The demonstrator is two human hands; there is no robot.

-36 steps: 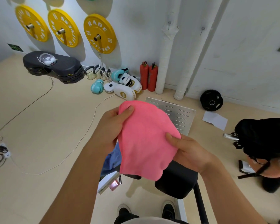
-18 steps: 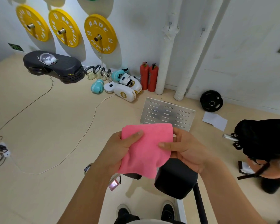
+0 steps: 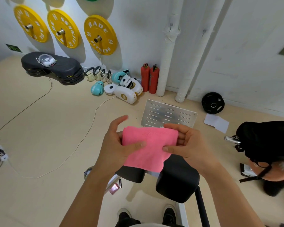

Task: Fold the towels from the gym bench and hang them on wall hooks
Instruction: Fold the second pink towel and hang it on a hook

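I'm seeing the pink terry towel (image 3: 148, 148) getting smaller, another fold going in; left hand (image 3: 115, 145) and right hand (image 3: 187, 145) are both pinching its sides.

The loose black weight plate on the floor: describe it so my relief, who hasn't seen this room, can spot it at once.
Start at the two white wrapped pipes running down the wall. To their right, where wall meets floor, the black weight plate sits beyond the slotted metal panel, with a white paper sheet in front. Unlike the yellow plates mounted on wall pegs, it is small, black and on the floor.
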